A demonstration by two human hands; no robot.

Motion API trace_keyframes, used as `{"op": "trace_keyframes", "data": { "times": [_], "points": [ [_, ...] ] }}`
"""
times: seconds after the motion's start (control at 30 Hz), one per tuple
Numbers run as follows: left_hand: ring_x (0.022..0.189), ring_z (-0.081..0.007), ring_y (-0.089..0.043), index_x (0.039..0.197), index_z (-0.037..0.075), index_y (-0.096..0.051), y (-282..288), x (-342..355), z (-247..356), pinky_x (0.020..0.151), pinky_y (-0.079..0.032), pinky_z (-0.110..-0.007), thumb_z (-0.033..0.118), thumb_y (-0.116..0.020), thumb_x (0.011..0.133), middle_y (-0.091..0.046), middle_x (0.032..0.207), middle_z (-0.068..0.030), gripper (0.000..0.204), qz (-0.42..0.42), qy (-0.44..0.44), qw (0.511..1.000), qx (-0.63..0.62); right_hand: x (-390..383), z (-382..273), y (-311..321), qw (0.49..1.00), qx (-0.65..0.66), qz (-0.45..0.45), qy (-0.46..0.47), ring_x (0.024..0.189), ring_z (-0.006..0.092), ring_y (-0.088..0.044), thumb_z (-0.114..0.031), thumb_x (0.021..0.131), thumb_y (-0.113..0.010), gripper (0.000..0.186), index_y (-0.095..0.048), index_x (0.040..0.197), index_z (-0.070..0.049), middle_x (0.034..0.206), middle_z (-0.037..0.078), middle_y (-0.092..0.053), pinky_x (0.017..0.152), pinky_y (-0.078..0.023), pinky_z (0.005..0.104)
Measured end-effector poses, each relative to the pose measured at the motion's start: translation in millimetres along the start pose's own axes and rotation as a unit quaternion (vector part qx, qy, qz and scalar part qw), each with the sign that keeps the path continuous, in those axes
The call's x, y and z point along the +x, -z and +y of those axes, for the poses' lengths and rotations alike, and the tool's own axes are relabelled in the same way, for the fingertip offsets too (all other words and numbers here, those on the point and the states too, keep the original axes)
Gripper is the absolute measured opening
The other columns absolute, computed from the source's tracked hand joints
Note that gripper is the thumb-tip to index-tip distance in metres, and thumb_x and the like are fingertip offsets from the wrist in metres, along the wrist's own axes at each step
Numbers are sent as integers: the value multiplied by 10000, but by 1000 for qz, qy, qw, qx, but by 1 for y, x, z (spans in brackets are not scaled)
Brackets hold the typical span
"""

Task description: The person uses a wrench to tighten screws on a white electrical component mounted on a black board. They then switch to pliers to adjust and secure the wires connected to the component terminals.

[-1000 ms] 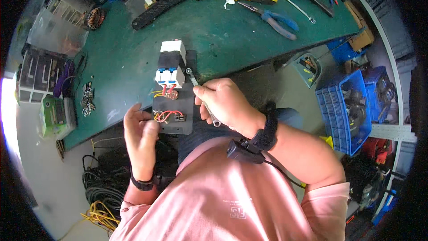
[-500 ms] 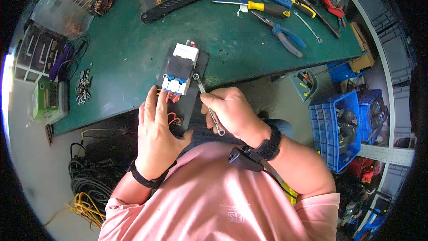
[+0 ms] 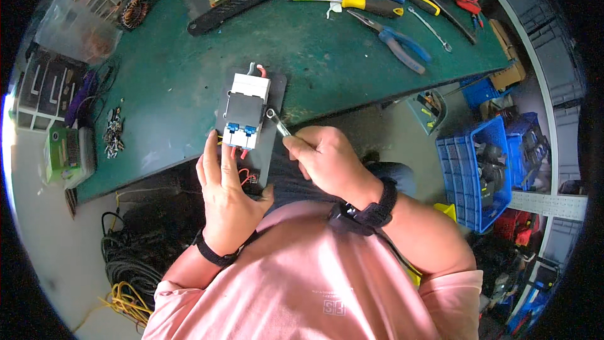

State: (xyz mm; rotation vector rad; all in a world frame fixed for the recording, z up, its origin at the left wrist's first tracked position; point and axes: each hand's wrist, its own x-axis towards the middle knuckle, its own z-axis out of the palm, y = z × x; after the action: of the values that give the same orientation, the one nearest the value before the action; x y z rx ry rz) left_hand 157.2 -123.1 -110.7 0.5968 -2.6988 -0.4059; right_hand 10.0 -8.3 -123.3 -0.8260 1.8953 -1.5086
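A white circuit breaker [image 3: 251,84] with a dark grey middle and two blue levers [image 3: 241,129] sits on a grey plate [image 3: 275,96] at the table's front edge. Red wires [image 3: 244,153] come out of its near end; a red and a grey wire show at its far end. My left hand [image 3: 228,204] lies over the plate's near left part, fingers stretched and apart, fingertips by the breaker's near end. My right hand [image 3: 327,157] is closed round a silver wrench [image 3: 280,124]. The wrench's ring end is over the plate, just right of the breaker; its other end is hidden.
Loose screws [image 3: 114,133] lie at the left by a green box [image 3: 63,150]. Farther back are a yellow-handled screwdriver [image 3: 353,2], blue-handled pliers [image 3: 402,47] and another wrench [image 3: 431,28]. Blue crates [image 3: 465,167] stand at the right, and coiled cables [image 3: 129,264] lie low at the left.
The wrench has tilted in my right hand, and its lower end, seen before below the hand, is now hidden. The breaker and plate stand straighter. My left hand stays beside them.
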Motion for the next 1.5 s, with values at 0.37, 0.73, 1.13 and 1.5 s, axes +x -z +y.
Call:
{"op": "trace_keyframes", "data": {
  "times": [0.37, 0.73, 1.13, 1.5],
  "points": [
    [1181, -472, -394, 1352, -41, -340, -5, -1, -2, 995, -377, -520, 122, -797, 552, -324, 1385, -302, 935, 15, 12, 1000, -5, 4, -11, 5, 999, -1, 0, -51, 492, 275, -523, -196, 892, -602, 320, -610, 669, 33, 581, 187, -561, 535, -427, 380],
    [1178, -473, -396, 1383, -17, -318, -5, -2, -11, 993, -375, -521, 101, -799, 542, -314, 1392, -303, 976, 22, -19, 999, -39, 19, -16, 26, 991, -110, -52, -47, 491, 217, -570, -241, 861, -621, 337, -649, 649, 20, 552, 167, -583, 530, -440, 355],
    [1161, -467, -410, 1378, -10, -322, -3, -1, -10, 986, -380, -520, 88, -790, 547, -336, 1377, -299, 958, 20, -5, 998, -51, 43, -38, 50, 947, -280, -138, -79, 586, 218, -595, -300, 866, -623, 340, -680, 746, 13, 661, 166, -639, 620, -476, 359],
    [1149, -461, -423, 1369, -11, -337, -3, -3, -12, 973, -391, -511, 88, -797, 541, -347, 1378, -289, 952, 20, 8, 997, -72, 30, -40, 42, 949, -289, -107, -70, 580, 214, -594, -307, 878, -600, 350, -670, 740, 7, 635, 185, -605, 588, -462, 364]
  ]
}}
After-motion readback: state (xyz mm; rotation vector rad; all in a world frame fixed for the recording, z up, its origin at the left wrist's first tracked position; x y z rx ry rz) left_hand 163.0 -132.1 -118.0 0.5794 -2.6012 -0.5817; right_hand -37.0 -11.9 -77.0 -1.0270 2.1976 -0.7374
